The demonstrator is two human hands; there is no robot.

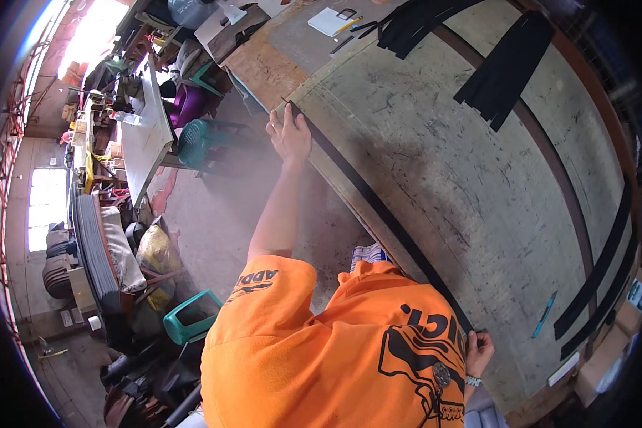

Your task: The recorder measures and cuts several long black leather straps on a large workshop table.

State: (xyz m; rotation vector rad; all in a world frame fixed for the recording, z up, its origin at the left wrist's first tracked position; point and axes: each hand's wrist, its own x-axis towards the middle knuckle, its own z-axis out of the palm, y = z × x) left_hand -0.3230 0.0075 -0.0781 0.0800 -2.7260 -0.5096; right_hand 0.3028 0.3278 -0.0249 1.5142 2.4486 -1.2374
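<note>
A long, narrow black strip [378,207] lies along the near edge of a large worn work table [435,235]. At its far left end my left hand [291,138] rests with fingers stretched out over the table edge, fingertips touching the strip's end. The strip's other end, at the lower right, is pinched in the curled fingers of my right hand [479,349]. To the right of that hand lies a teal cutter knife [544,315]. My orange sleeve and shirt cover part of the near edge.
Bundles of black strips [508,68] lie across the table's far side, with longer black strips [603,264] at the right. A notepad [333,22] and pencil sit at the back. Green stools [201,143] and a side table [150,128] stand left; cardboard boxes [603,364] at right.
</note>
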